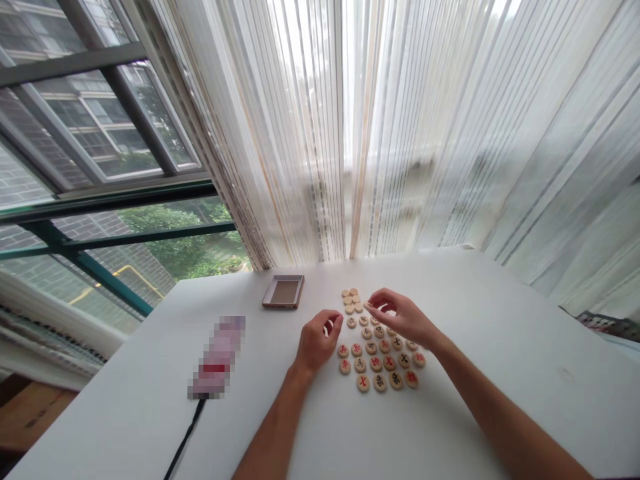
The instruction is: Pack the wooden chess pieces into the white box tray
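Round wooden Chinese chess pieces (371, 347) lie in loose rows on the white table, several with red or black characters facing up. Beyond them, a small group of pieces (349, 301) shows plain faces. My right hand (400, 317) hovers over the far right of the rows, thumb and index finger pinched beside the plain group. A tiny pale spot shows at those fingertips; what it is I cannot make out. Left of the rows, my left hand (319, 339) rests near the table, fingers curled to the thumb. Whatever it may hold is hidden. My right hand covers some pieces.
A shallow open box (299, 293) stands at the table's back edge, left of the pieces. On the left lies a blurred-out pinkish object (219, 357) with a black cable (185, 437). Striped sheer curtains (400, 133) hang behind the table (500, 373), with an open window (115, 133) at left.
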Available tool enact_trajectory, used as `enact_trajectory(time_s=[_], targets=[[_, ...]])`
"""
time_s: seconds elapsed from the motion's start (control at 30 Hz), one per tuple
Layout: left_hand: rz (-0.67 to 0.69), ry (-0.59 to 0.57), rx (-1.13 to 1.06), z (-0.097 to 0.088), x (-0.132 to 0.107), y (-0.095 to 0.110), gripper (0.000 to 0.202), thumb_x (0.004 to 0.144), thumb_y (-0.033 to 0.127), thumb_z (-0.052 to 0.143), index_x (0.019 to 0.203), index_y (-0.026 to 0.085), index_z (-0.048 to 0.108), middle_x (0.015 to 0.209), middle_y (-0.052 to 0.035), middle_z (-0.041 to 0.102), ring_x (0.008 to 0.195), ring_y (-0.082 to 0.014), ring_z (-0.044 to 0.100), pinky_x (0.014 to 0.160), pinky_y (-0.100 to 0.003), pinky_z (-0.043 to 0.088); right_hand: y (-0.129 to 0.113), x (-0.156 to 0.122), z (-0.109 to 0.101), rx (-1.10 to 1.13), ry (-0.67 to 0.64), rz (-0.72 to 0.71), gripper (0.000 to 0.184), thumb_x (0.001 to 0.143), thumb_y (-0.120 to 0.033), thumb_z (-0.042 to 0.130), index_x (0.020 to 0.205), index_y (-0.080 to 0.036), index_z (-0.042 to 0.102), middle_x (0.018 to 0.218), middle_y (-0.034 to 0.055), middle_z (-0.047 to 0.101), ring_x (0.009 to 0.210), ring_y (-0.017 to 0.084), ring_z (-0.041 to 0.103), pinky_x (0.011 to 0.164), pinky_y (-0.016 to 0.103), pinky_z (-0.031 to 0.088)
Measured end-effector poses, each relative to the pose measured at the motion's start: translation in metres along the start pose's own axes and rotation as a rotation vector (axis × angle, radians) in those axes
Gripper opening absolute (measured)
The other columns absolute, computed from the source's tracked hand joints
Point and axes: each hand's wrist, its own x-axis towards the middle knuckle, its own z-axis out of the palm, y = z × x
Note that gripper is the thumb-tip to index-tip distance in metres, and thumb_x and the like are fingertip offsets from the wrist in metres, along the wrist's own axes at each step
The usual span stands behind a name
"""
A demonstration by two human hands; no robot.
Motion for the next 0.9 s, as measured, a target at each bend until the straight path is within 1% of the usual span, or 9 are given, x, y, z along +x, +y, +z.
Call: enact_trajectory(time_s=[0.07,0.13,0.2,0.27,0.43,0.53,0.6,0.8,0.9], targets=[[0.054,-0.018,-0.016,0.001,-0.004,0.011,0.021,0.096,0.036,0.056,0.110,0.022,0.065,0.093,-0.0024,0.071,0.066,-0.0118,0.062,0.064,-0.023,0.050,-0.006,-0.009,0.009,0.117,-0.040,0.008,0.027,0.091,-0.044,0.064,0.099,-0.019,0.065,0.095,0.0047,0.070,0.083,0.018,0.068,0.075,0.033,0.059],[0.140,-0.047,-0.031,0.003,-0.008,0.020,0.028,0.092,0.035,0.063,0.118,0.024,0.062,0.104,-0.0037,0.070,0.068,-0.0117,0.063,0.062,-0.023,0.052,-0.008,-0.014,0.017,0.212,-0.073,0.021,0.028,0.090,-0.045,0.066,0.097,-0.018,0.065,0.094,0.0044,0.069,0.083,0.018,0.067,0.074,0.032,0.058],[0.206,-0.069,-0.035,0.004,-0.010,0.025,0.031,0.091,0.035,0.067,0.120,0.025,0.062,0.111,-0.0047,0.069,0.070,-0.0116,0.064,0.061,-0.023,0.054,-0.008,-0.017,0.021,0.290,-0.097,0.043,0.027,0.089,-0.044,0.068,0.096,-0.018,0.065,0.092,0.0035,0.068,0.082,0.017,0.067,0.073,0.031,0.057],[0.235,-0.070,-0.034,0.006,-0.010,0.027,0.030,0.091,0.035,0.067,0.119,0.026,0.063,0.114,-0.0051,0.068,0.069,-0.0111,0.064,0.062,-0.022,0.055,-0.006,-0.020,0.024,0.359,-0.106,0.072,0.026,0.089,-0.043,0.069,0.095,-0.019,0.065,0.091,0.0023,0.067,0.082,0.017,0.066,0.073,0.030,0.055],[0.267,-0.021,-0.038,0.007,-0.011,0.024,0.026,0.092,0.032,0.067,0.117,0.025,0.064,0.111,-0.0055,0.070,0.068,-0.0102,0.066,0.064,-0.022,0.057,-0.006,-0.023,0.031,0.470,-0.109,0.121,0.026,0.089,-0.044,0.070,0.093,-0.019,0.064,0.086,-0.0003,0.065,0.078,0.015,0.063,0.069,0.027,0.051],[0.284,-0.023,-0.042,0.008,-0.012,0.025,0.020,0.093,0.030,0.065,0.112,0.024,0.067,0.106,-0.0052,0.071,0.068,-0.0104,0.066,0.063,-0.022,0.057,-0.007,-0.023,0.037,0.491,-0.115,0.126,0.028,0.089,-0.047,0.068,0.095,-0.020,0.063,0.085,0.0003,0.067,0.076,0.015,0.064,0.070,0.028,0.052],[0.270,-0.028,-0.067,0.009,-0.013,0.025,0.018,0.095,0.030,0.063,0.110,0.023,0.068,0.102,-0.0057,0.071,0.068,-0.0107,0.066,0.062,-0.022,0.057,-0.008,-0.024,0.040,0.492,-0.105,0.121,0.029,0.090,-0.049,0.066,0.096,-0.020,0.063,0.084,0.0007,0.067,0.076,0.015,0.065,0.071,0.029,0.053],[0.240,-0.012,-0.161,0.009,-0.013,0.029,0.022,0.096,0.029,0.062,0.116,0.024,0.069,0.101,-0.0069,0.071,0.071,-0.0123,0.066,0.058,-0.022,0.055,-0.007,-0.026,0.043,0.479,-0.088,0.108,0.028,0.094,-0.048,0.061,0.103,-0.022,0.063,0.090,0.0029,0.070,0.086,0.019,0.068,0.075,0.031,0.055],[0.234,-0.003,-0.172,0.009,-0.013,0.030,0.025,0.095,0.030,0.064,0.119,0.024,0.067,0.096,-0.0061,0.073,0.071,-0.0131,0.067,0.058,-0.023,0.055,-0.008,-0.027,0.043,0.435,-0.069,0.116,0.030,0.094,-0.050,0.060,0.104,-0.023,0.064,0.091,0.0032,0.072,0.087,0.019,0.069,0.076,0.032,0.056]])
